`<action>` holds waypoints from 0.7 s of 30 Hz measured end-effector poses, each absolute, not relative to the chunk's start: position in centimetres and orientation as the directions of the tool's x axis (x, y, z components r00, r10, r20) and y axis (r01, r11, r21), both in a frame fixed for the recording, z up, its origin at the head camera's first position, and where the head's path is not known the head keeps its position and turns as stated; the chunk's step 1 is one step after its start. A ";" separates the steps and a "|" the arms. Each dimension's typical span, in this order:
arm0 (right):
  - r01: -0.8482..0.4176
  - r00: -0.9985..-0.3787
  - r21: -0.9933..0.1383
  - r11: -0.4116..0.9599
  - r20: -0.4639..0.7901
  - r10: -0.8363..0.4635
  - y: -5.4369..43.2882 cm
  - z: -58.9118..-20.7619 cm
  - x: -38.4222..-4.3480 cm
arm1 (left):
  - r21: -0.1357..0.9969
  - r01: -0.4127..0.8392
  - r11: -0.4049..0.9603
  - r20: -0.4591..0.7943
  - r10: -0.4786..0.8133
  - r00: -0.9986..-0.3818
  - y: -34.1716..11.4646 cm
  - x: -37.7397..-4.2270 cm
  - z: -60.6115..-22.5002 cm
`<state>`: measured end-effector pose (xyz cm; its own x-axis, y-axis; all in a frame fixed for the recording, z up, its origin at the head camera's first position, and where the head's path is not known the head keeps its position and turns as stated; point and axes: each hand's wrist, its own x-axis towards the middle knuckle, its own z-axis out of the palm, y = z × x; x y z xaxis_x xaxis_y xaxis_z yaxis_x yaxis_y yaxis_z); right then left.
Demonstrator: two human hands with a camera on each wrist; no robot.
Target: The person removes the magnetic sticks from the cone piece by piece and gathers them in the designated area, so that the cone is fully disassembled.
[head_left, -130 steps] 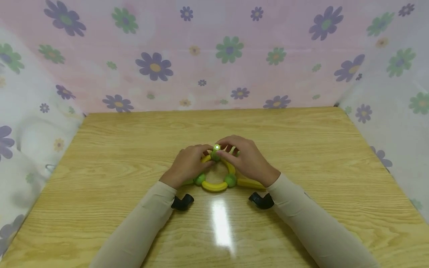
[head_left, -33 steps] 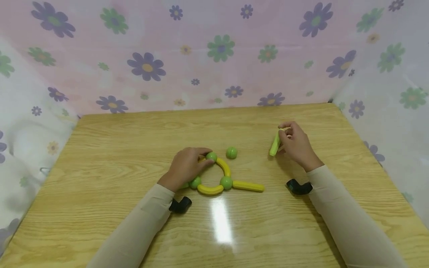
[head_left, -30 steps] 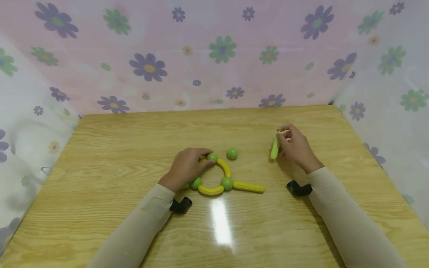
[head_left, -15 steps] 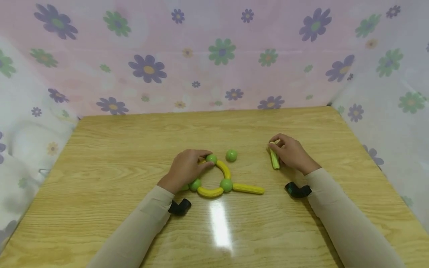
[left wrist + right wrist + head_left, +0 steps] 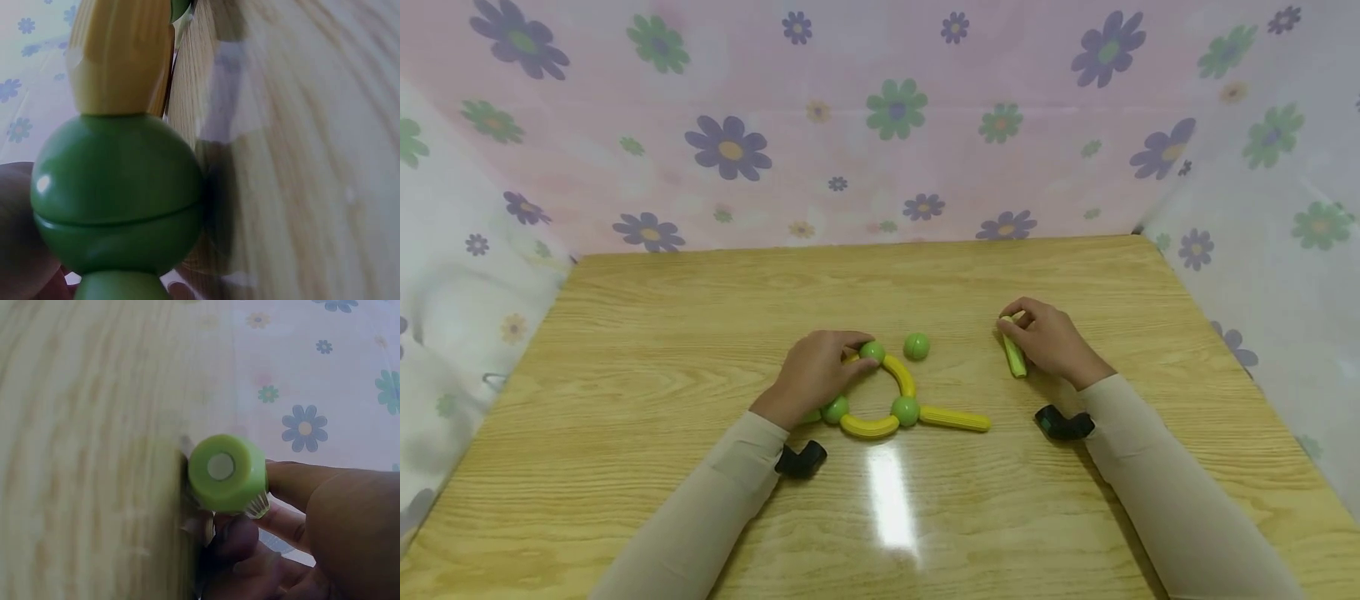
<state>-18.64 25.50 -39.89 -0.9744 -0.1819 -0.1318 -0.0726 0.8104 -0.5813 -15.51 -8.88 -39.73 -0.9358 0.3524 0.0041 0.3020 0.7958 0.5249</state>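
Head view: right hand point(image 5: 1051, 342) pinches a ribbed lime-green rod point(image 5: 1015, 360), left hand point(image 5: 815, 371) a glossy green ball point(image 5: 872, 352).

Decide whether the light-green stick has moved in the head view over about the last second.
Yes: judged against the table's far edge, the light-green stick has moved away from it, and its upper end has swung leftward.

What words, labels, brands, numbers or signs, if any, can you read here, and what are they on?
None readable: no text shows on the light green bar, loose green ball or yellow bar.
Too small to read: a faint greenish mark on the black device at the right wrist.
Backdrop: printed flowers, no legible writing.
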 end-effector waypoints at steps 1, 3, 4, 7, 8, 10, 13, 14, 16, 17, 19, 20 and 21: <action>-0.074 -0.975 -0.574 0.815 -0.130 -0.181 25.5 -39.9 -18.7 | 0.525 0.303 0.796 0.002 0.355 -0.935 -8.9 -15.5 -39.7; -0.076 -0.975 -0.563 0.823 -0.131 -0.180 25.5 -39.9 -18.7 | 0.523 0.302 0.797 -0.004 0.357 -0.934 -8.9 -15.6 -39.6; -0.079 -0.975 -0.561 0.824 -0.128 -0.181 25.5 -39.9 -18.8 | 0.522 0.304 0.797 -0.004 0.359 -0.933 -8.9 -15.6 -39.6; -0.092 -0.976 -0.558 0.825 -0.113 -0.186 25.5 -39.9 -18.9 | 0.523 0.309 0.794 0.005 0.360 -0.933 -8.9 -15.6 -39.5; -0.098 -0.977 -0.556 0.825 -0.106 -0.187 25.5 -39.9 -18.9 | 0.523 0.311 0.794 0.011 0.359 -0.933 -8.9 -15.6 -39.5; -0.104 -0.978 -0.550 0.829 -0.096 -0.187 25.4 -40.0 -18.9 | 0.527 0.313 0.790 0.015 0.359 -0.933 -8.9 -15.6 -39.6; -0.097 -0.977 -0.540 0.836 -0.108 -0.183 25.4 -40.0 -18.9 | 0.528 0.306 0.792 0.000 0.360 -0.933 -8.9 -15.5 -39.7; -0.095 -0.977 -0.536 0.839 -0.112 -0.182 25.4 -40.1 -18.8 | 0.528 0.303 0.793 -0.006 0.360 -0.933 -8.9 -15.5 -39.7; -0.092 -0.976 -0.538 0.838 -0.117 -0.182 25.4 -40.1 -18.8 | 0.532 0.298 0.793 -0.012 0.359 -0.933 -8.9 -15.5 -39.7; -0.093 -0.976 -0.539 0.837 -0.115 -0.183 25.4 -40.1 -18.8 | 0.532 0.298 0.792 -0.010 0.359 -0.933 -8.9 -15.4 -39.7; -0.099 -0.977 -0.542 0.835 -0.107 -0.185 25.4 -40.2 -18.8 | 0.533 0.301 0.791 -0.001 0.357 -0.934 -8.9 -15.4 -39.7; -0.099 -0.977 -0.544 0.833 -0.105 -0.185 25.4 -40.2 -18.8 | 0.533 0.303 0.790 0.003 0.357 -0.934 -8.9 -15.5 -39.7; -0.099 -0.977 -0.546 0.832 -0.106 -0.186 25.4 -40.2 -18.8 | 0.533 0.304 0.790 0.004 0.357 -0.934 -8.9 -15.5 -39.8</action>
